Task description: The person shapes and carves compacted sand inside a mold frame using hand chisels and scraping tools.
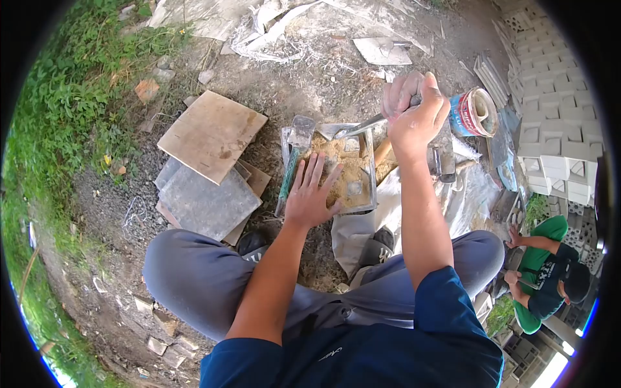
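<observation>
My left hand lies with fingers spread on sandy, yellowish material inside a rectangular metal frame. Lighter square patches show in that material. My right hand is closed in a fist, thumb uppermost, around a narrow metal tool. Its grey shaft slants down to the frame's far side, where the tip meets the sandy fill. The fist hides its handle, so its exact kind is unclear. Along the frame's left side lies a hammer with a green-wrapped handle.
Flat boards and slabs are stacked to the left. A paint can stands at the right, near another hammer-like tool. Pale blocks are piled farther right. Another person sits at the lower right.
</observation>
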A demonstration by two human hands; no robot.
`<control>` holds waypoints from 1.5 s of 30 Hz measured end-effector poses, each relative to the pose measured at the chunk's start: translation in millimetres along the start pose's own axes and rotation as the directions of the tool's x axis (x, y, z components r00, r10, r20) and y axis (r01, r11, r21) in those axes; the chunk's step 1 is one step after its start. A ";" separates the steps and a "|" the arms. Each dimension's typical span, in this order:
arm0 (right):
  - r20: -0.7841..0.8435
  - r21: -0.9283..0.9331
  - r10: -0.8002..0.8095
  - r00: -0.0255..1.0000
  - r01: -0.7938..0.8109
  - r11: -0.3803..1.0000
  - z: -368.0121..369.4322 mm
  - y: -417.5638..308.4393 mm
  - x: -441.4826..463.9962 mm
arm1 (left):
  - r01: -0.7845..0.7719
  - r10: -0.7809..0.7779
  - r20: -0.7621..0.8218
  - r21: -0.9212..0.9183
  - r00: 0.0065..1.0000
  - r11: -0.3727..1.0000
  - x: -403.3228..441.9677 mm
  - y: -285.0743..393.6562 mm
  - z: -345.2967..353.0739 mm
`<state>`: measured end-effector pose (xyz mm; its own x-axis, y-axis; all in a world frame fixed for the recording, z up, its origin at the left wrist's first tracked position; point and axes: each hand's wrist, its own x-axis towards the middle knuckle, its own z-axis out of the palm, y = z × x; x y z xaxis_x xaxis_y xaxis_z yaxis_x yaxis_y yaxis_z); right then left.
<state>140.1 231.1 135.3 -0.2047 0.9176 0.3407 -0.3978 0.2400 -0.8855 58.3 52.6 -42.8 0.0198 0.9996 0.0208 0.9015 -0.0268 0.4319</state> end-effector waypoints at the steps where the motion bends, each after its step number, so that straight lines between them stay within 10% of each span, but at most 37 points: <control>1: -0.002 -0.012 -0.036 0.999 0.036 0.999 2.0 1.5 -1.1 | -0.001 0.001 -0.005 -0.006 1.000 1.000 -0.1 0.0 0.0; 45: -0.020 -0.002 -0.046 0.999 0.046 0.999 -23.4 16.6 0.9 | 0.011 -0.011 -0.004 -0.012 1.000 1.000 -2.9 1.5 3.6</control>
<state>154.2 243.3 113.5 -0.1684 0.9116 0.3751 -0.4049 0.2830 -0.8695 61.2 49.7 -45.5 0.0081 0.9998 0.0201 0.8963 -0.0162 0.4431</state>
